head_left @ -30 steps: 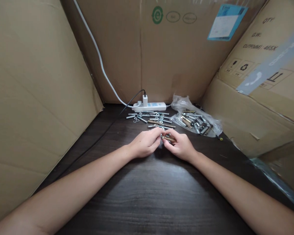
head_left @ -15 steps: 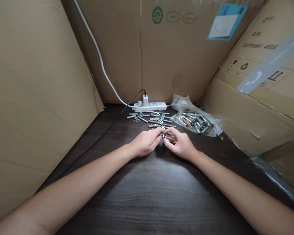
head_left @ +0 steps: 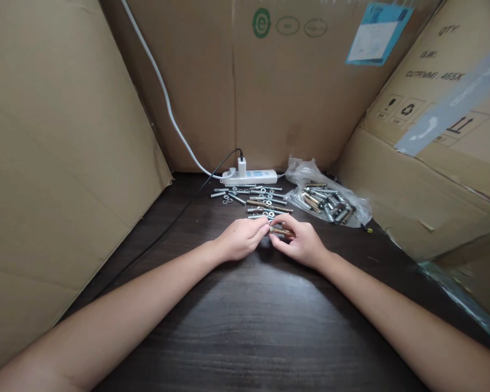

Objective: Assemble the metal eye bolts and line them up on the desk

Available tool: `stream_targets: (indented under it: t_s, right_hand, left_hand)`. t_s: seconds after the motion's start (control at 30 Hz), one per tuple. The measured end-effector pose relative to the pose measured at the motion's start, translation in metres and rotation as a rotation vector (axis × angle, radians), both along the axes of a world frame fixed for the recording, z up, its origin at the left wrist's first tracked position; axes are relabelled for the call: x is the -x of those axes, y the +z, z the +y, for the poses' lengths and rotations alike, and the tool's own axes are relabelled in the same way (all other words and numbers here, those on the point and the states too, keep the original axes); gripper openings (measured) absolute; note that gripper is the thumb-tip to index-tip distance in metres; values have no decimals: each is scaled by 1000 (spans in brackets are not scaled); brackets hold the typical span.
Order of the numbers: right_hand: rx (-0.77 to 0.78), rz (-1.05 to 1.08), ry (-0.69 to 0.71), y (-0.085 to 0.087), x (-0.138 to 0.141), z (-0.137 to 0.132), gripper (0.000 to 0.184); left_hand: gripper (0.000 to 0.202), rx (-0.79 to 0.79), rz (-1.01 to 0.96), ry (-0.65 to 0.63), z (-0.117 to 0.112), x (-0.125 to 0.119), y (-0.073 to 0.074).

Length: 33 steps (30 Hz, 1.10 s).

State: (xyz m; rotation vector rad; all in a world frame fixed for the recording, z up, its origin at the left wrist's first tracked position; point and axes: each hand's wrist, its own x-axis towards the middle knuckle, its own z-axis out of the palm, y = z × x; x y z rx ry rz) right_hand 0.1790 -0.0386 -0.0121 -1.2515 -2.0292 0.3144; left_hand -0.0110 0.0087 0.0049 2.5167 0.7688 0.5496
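Note:
A brass-coloured bolt (head_left: 281,232) lies sideways in the fingers of my right hand (head_left: 304,241), its wider nut-like end pointing left. My left hand (head_left: 242,238) is closed, fingertips pressed together right at that end. Whatever its fingers hold, if anything, is hidden behind them. Just beyond both hands, silvery bolts (head_left: 265,191) and a brass-coloured one (head_left: 269,206) lie in rough rows. Small washers and nuts (head_left: 227,199) are scattered among them.
To the right, a clear plastic bag (head_left: 306,170) holds a heap of bolts (head_left: 330,204). A white power strip (head_left: 257,177) with a plugged-in adapter stands behind. A black cable (head_left: 159,238) crosses the dark table (head_left: 245,326) on the left. Cardboard boxes (head_left: 204,81) wall in three sides.
The bolt has turned in my fingers, and its left end looks golden where it looked whitish before. My hands remain almost in the same place, fingertips slightly shifted.

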Motion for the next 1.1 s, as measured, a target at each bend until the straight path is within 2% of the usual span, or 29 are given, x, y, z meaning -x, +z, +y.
stream_targets:
  t_s: [0.13, 0.27, 0.67, 0.97, 1.1]
  right_hand:
    - [4, 13, -3, 1, 0, 0, 22]
    - [11, 36, 5, 0, 0, 1, 21]
    - [-7, 33, -1, 3, 0, -1, 21]
    - [-7, 41, 9, 5, 0, -2, 19]
    - [0, 47, -20, 4, 0, -1, 19]
  left_hand:
    - [20, -5, -79, 43, -3, 0, 2]
    - [20, -18, -149, -13, -6, -1, 4]
    - [17, -4, -102, 14, -5, -1, 4]
    - [25, -47, -57, -6, -1, -2, 2]
    - [16, -72, -114, 13, -2, -2, 4]
